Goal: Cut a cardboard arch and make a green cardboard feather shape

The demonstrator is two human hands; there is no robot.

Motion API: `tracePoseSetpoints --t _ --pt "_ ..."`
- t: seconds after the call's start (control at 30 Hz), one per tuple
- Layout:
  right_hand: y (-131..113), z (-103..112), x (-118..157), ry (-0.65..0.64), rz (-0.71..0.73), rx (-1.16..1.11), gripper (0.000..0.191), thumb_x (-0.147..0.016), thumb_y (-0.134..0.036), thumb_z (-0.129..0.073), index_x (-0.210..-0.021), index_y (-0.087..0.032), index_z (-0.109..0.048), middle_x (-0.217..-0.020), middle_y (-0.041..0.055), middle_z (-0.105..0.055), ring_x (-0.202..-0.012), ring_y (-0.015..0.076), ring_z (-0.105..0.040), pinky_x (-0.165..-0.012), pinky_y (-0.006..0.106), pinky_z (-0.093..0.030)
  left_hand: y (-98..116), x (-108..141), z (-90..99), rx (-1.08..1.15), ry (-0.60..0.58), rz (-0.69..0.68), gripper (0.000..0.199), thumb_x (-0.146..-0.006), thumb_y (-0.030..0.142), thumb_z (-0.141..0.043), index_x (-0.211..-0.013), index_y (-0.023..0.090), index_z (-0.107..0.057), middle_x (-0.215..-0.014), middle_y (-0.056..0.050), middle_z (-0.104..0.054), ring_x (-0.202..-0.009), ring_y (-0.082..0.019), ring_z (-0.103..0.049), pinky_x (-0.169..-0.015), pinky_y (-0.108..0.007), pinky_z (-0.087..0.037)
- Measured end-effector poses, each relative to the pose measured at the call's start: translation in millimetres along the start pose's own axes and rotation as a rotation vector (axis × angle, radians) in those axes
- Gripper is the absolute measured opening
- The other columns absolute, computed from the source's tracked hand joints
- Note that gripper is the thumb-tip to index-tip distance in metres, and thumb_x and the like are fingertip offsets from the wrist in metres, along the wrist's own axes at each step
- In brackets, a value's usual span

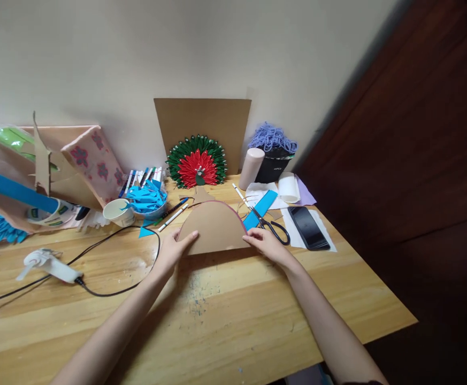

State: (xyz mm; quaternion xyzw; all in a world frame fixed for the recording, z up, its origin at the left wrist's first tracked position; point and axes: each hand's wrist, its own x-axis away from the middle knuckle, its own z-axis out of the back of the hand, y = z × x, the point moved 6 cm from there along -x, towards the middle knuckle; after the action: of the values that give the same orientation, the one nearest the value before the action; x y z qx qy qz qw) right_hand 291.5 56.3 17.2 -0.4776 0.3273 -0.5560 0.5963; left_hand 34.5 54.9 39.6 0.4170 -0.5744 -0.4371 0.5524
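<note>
A half-round piece of brown cardboard with a dark reddish line along its curved edge is held between my two hands, just above the wooden table. My left hand grips its left corner, thumb on the near face. At the right corner, my right hand pinches the edge between thumb and fingers. Black-handled scissors lie beside my right hand, partly over a blue strip. Behind the cardboard, a green and red fan-shaped peacock craft leans against a square cardboard sheet.
A glue gun with a black cable lies at the left. A bowl of blue scraps, a paper cup and several markers stand or lie behind. At the right are a phone, a pink bottle and purple yarn.
</note>
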Motion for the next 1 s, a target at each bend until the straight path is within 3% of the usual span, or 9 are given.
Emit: tracePoseSetpoints --t 0.17,0.3,0.4,0.47,0.53,0.6,0.7,0.77,1.0 --pt "-5 9 -2 0.180 0.015 -0.232 0.040 -0.072 -0.056 -0.057 -0.060 -0.020 -0.044 -0.049 -0.0056 -0.041 -0.039 0.0078 -0.038 -0.039 0.022 -0.031 18 -14 -25.9 0.321 -0.049 -0.079 0.049 -0.073 0.047 -0.062 -0.106 0.011 -0.061 -0.106 -0.013 -0.067 -0.098 -0.024 -0.063 -0.088 -0.036 -0.049" --pt "-6 0 -5 0.112 0.022 -0.257 0.041 -0.072 -0.058 -0.056 -0.061 -0.020 -0.047 -0.052 -0.0037 -0.045 -0.043 0.0098 -0.044 -0.043 0.023 -0.039 9 -10 -71.0 0.118 -0.132 0.024 0.043 -0.066 0.042 -0.071 -0.095 0.010 -0.066 -0.105 -0.014 -0.068 -0.101 -0.028 -0.061 -0.092 -0.039 -0.047" --pt "3 19 -4 0.156 0.028 -0.179 0.036 -0.076 -0.054 -0.049 -0.070 -0.019 -0.053 -0.068 0.0025 -0.055 -0.062 0.0158 -0.055 -0.059 0.030 -0.048 0 -13 -88.2 0.151 -0.131 0.051 0.040 -0.065 0.039 -0.072 -0.095 0.012 -0.067 -0.109 -0.013 -0.066 -0.097 -0.028 -0.063 -0.084 -0.040 -0.052" --pt "13 52 3 0.379 0.032 0.127 0.022 -0.078 -0.041 -0.051 -0.080 -0.019 -0.056 -0.087 0.0077 -0.059 -0.082 0.0207 -0.059 -0.077 0.035 -0.047 -4 -19 -88.4 0.216 -0.130 0.048 0.041 -0.067 0.038 -0.071 -0.099 0.013 -0.066 -0.112 -0.011 -0.065 -0.095 -0.027 -0.064 -0.083 -0.040 -0.054" --pt "28 83 10 0.548 -0.098 0.496 0.017 -0.070 -0.028 -0.059 -0.083 -0.016 -0.056 -0.094 0.0139 -0.057 -0.091 0.0274 -0.057 -0.084 0.040 -0.043 -7 -25 -81.6 0.252 -0.105 0.044 0.041 -0.067 0.037 -0.071 -0.099 0.013 -0.066 -0.111 -0.011 -0.065 -0.092 -0.026 -0.065 -0.084 -0.039 -0.053" --pt "42 97 10 0.505 -0.175 0.693 0.021 -0.067 -0.019 -0.060 -0.087 -0.013 -0.055 -0.095 0.0167 -0.058 -0.093 0.0295 -0.057 -0.084 0.040 -0.042 -7 -29 -73.5 0.274 -0.079 0.035 0.040 -0.068 0.037 -0.070 -0.099 0.013 -0.066 -0.111 -0.011 -0.066 -0.091 -0.026 -0.066 -0.086 -0.039 -0.052" --pt "52 99 7 0.409 -0.199 0.763 0.026 -0.067 -0.012 -0.056 -0.092 -0.013 -0.054 -0.090 0.0130 -0.060 -0.087 0.0253 -0.060 -0.079 0.034 -0.045 -2 -30 -65.5 0.295 -0.052 0.025 0.039 -0.070 0.037 -0.069 -0.101 0.013 -0.065 -0.112 -0.011 -0.065 -0.094 -0.025 -0.065 -0.088 -0.038 -0.052" --pt "49 95 7 0.448 -0.175 0.755 0.025 -0.069 -0.015 -0.055 -0.094 -0.013 -0.054 -0.092 0.0133 -0.060 -0.084 0.0235 -0.061 -0.077 0.033 -0.046 2 -29 -61.0 0.294 -0.014 0.023 0.041 -0.070 0.037 -0.069 -0.102 0.013 -0.064 -0.113 -0.010 -0.065 -0.096 -0.025 -0.065 -0.088 -0.038 -0.052" --pt "37 64 2 0.357 -0.155 0.721 0.026 -0.064 -0.023 -0.059 -0.089 -0.016 -0.054 -0.091 0.0143 -0.063 -0.087 0.0280 -0.062 -0.075 0.034 -0.046 11 -31 -49.4 0.308 0.054 -0.019 0.035 -0.072 0.037 -0.067 -0.095 0.011 -0.066 -0.106 -0.011 -0.068 -0.085 -0.024 -0.068 -0.084 -0.037 -0.053"
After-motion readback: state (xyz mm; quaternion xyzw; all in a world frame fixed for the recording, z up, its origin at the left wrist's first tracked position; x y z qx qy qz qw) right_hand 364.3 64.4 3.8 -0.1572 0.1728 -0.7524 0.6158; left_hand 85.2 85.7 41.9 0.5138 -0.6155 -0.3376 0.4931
